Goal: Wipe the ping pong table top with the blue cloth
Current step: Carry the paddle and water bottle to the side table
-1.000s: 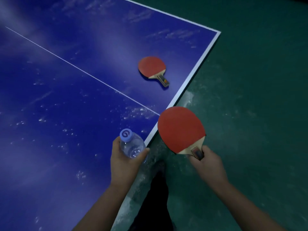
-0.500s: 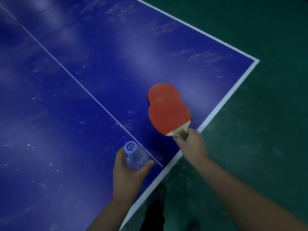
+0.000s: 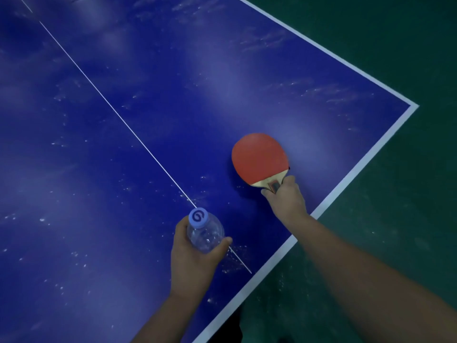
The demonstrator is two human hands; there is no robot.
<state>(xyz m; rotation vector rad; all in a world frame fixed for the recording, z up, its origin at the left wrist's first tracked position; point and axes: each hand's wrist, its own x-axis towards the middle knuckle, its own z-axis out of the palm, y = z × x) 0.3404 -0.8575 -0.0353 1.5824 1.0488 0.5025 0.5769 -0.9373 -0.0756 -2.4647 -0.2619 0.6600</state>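
head view dim overall, cool blue cast. soft pale glare patches streak the table top (image 3: 148,107), brightest toward the upper middle, so light comes from overhead. dark soft shadow under the red paddle (image 3: 259,159). green floor (image 3: 408,58) falls off to near black at the right edge. white table lines bow slightly, wide-angle distortion. detail mildly soft throughout.
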